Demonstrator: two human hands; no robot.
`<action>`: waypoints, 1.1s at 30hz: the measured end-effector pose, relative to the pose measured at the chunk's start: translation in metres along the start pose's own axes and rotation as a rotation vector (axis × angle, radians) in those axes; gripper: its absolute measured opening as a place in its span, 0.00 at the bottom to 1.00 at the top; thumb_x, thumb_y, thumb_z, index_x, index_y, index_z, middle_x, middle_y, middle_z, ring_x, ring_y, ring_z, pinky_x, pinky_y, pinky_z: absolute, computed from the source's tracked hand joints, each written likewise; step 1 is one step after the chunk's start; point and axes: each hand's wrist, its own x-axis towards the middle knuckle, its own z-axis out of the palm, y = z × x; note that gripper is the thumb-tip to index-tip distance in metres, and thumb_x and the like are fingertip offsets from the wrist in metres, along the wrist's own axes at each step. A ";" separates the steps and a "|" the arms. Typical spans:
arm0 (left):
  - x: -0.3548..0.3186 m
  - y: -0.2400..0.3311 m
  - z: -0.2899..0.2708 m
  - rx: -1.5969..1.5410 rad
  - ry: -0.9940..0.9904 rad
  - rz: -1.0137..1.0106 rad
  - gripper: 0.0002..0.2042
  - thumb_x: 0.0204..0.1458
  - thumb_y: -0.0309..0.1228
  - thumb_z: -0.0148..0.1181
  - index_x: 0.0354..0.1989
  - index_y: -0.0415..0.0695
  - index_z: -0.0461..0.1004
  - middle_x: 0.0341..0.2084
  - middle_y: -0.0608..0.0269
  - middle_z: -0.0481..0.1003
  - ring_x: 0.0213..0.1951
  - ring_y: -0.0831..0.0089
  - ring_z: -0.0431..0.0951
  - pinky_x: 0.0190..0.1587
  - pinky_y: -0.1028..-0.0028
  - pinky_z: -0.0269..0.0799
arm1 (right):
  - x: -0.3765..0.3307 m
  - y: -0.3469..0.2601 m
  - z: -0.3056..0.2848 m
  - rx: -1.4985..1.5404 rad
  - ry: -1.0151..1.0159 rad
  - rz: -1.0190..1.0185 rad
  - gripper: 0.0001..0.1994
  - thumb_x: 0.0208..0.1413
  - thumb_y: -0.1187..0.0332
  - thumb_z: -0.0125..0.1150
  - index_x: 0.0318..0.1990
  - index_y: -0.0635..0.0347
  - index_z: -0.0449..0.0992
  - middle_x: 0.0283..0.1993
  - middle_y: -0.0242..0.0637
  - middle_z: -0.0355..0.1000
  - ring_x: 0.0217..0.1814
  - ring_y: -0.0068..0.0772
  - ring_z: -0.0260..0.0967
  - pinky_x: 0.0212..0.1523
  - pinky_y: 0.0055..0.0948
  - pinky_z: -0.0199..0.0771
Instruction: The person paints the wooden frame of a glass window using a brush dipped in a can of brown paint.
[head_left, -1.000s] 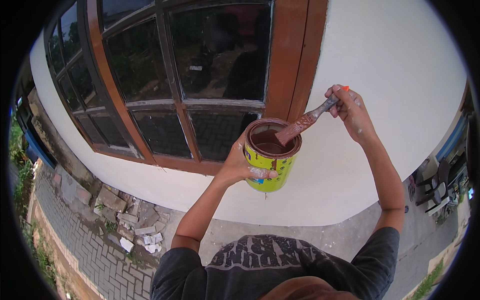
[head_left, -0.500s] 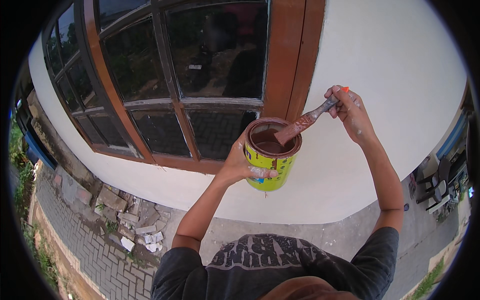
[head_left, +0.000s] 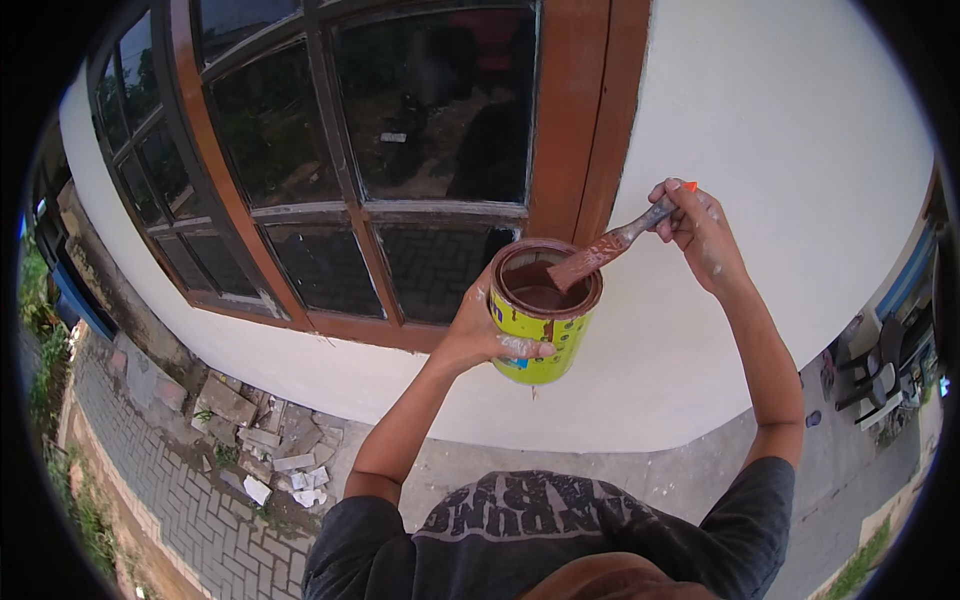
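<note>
My left hand [head_left: 490, 335] is wrapped round the side of a yellow-green paint can [head_left: 555, 350], its thumb across the front. Brown paint [head_left: 535, 296] lies inside, and brown streaks mark the rim. With my right hand [head_left: 697, 228] I grip a paintbrush [head_left: 625, 236] by its handle, up and to the right of the can. The brush slants down to the left, and its brown-coated bristles are over the can's opening near the right rim. White smudges dot both hands. Behind the can stands a brown wooden window frame [head_left: 570, 130] with dark panes.
A white wall [head_left: 770, 150] runs right of and below the window. Broken tiles and rubble [head_left: 290, 460] lie on the ground at lower left beside grey paving blocks [head_left: 190, 500]. Dark chairs [head_left: 875, 370] stand at the far right.
Very little differs. The brush and my right hand have shifted slightly downward in the picture, as have the can and window. Both hands keep their hold.
</note>
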 end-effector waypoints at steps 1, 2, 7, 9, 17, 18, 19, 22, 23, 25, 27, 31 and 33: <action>-0.004 -0.001 0.001 0.002 0.004 0.004 0.53 0.17 0.39 0.84 0.60 0.45 0.61 0.51 0.61 0.72 0.55 0.66 0.71 0.62 0.65 0.63 | 0.000 0.003 0.000 0.026 -0.002 0.004 0.19 0.63 0.51 0.51 0.36 0.60 0.74 0.22 0.29 0.66 0.30 0.19 0.64 0.37 0.22 0.64; -0.003 0.002 0.002 -0.028 0.010 -0.034 0.53 0.17 0.38 0.84 0.61 0.46 0.61 0.52 0.61 0.72 0.56 0.66 0.71 0.62 0.65 0.63 | -0.001 0.001 0.001 0.077 -0.009 0.020 0.18 0.63 0.52 0.51 0.36 0.60 0.74 0.22 0.29 0.66 0.30 0.19 0.64 0.39 0.23 0.66; 0.011 0.019 -0.007 -0.103 -0.019 -0.019 0.51 0.21 0.35 0.83 0.61 0.46 0.61 0.52 0.60 0.72 0.56 0.66 0.71 0.62 0.63 0.64 | -0.002 -0.017 0.007 0.394 0.011 0.186 0.15 0.66 0.58 0.49 0.38 0.61 0.73 0.21 0.26 0.65 0.26 0.20 0.64 0.50 0.33 0.74; 0.016 0.031 -0.011 -0.130 -0.023 0.000 0.49 0.22 0.35 0.83 0.60 0.46 0.62 0.51 0.60 0.73 0.54 0.66 0.72 0.61 0.63 0.65 | -0.001 -0.022 0.010 0.468 0.031 0.195 0.13 0.64 0.59 0.52 0.36 0.59 0.73 0.20 0.27 0.67 0.23 0.18 0.66 0.47 0.33 0.76; 0.046 0.059 -0.038 -0.142 -0.045 0.019 0.42 0.26 0.36 0.82 0.54 0.43 0.65 0.44 0.58 0.77 0.48 0.64 0.77 0.54 0.63 0.71 | 0.046 -0.080 0.002 0.579 0.086 -0.128 0.13 0.66 0.64 0.48 0.46 0.67 0.68 0.26 0.32 0.67 0.28 0.22 0.66 0.55 0.36 0.75; 0.047 0.063 -0.041 -0.133 -0.036 0.037 0.42 0.25 0.36 0.82 0.54 0.44 0.65 0.44 0.57 0.77 0.48 0.65 0.77 0.54 0.63 0.72 | 0.055 -0.093 0.001 0.587 0.089 -0.196 0.14 0.66 0.64 0.48 0.46 0.68 0.68 0.28 0.34 0.67 0.29 0.22 0.66 0.55 0.36 0.75; 0.047 0.064 -0.043 -0.133 -0.038 0.045 0.42 0.25 0.36 0.82 0.54 0.44 0.65 0.44 0.57 0.77 0.48 0.65 0.77 0.54 0.63 0.72 | 0.065 -0.108 -0.001 0.596 0.092 -0.264 0.14 0.65 0.65 0.48 0.47 0.70 0.67 0.29 0.35 0.68 0.29 0.23 0.67 0.55 0.36 0.75; 0.044 0.063 -0.050 -0.138 -0.014 0.051 0.43 0.25 0.36 0.82 0.54 0.44 0.65 0.45 0.58 0.76 0.49 0.66 0.77 0.54 0.63 0.71 | 0.099 -0.163 -0.005 0.579 0.163 -0.480 0.14 0.65 0.66 0.49 0.48 0.72 0.66 0.33 0.39 0.69 0.32 0.25 0.68 0.56 0.36 0.75; 0.040 0.061 -0.053 -0.127 -0.007 0.043 0.44 0.24 0.36 0.83 0.55 0.44 0.65 0.46 0.58 0.76 0.49 0.66 0.76 0.55 0.63 0.71 | 0.115 -0.181 -0.009 0.568 0.164 -0.563 0.14 0.65 0.66 0.49 0.48 0.72 0.66 0.34 0.41 0.70 0.33 0.26 0.69 0.57 0.37 0.74; 0.035 0.054 -0.056 -0.131 -0.016 0.044 0.44 0.23 0.36 0.83 0.55 0.44 0.65 0.47 0.58 0.76 0.49 0.66 0.76 0.55 0.64 0.71 | 0.140 -0.225 -0.018 0.496 0.179 -0.741 0.14 0.65 0.66 0.49 0.47 0.73 0.66 0.38 0.46 0.72 0.35 0.28 0.71 0.57 0.36 0.75; 0.028 0.045 -0.059 -0.074 -0.023 0.066 0.45 0.23 0.36 0.83 0.55 0.45 0.65 0.47 0.59 0.75 0.50 0.66 0.75 0.57 0.64 0.70 | 0.164 -0.268 -0.017 0.372 0.272 -0.922 0.15 0.65 0.65 0.50 0.46 0.74 0.66 0.40 0.51 0.74 0.36 0.31 0.73 0.53 0.34 0.77; 0.008 0.043 -0.066 -0.058 0.027 0.073 0.45 0.23 0.35 0.83 0.56 0.46 0.65 0.48 0.59 0.75 0.52 0.66 0.74 0.58 0.64 0.68 | 0.204 -0.338 0.008 0.156 0.515 -1.214 0.13 0.61 0.67 0.58 0.44 0.72 0.74 0.37 0.48 0.77 0.33 0.29 0.74 0.47 0.26 0.79; 0.003 0.038 -0.071 -0.031 0.022 0.068 0.46 0.23 0.35 0.83 0.57 0.46 0.64 0.48 0.59 0.74 0.52 0.65 0.74 0.58 0.64 0.68 | 0.223 -0.364 0.006 -0.110 0.651 -1.426 0.10 0.58 0.69 0.59 0.39 0.69 0.76 0.30 0.45 0.76 0.28 0.27 0.72 0.37 0.25 0.74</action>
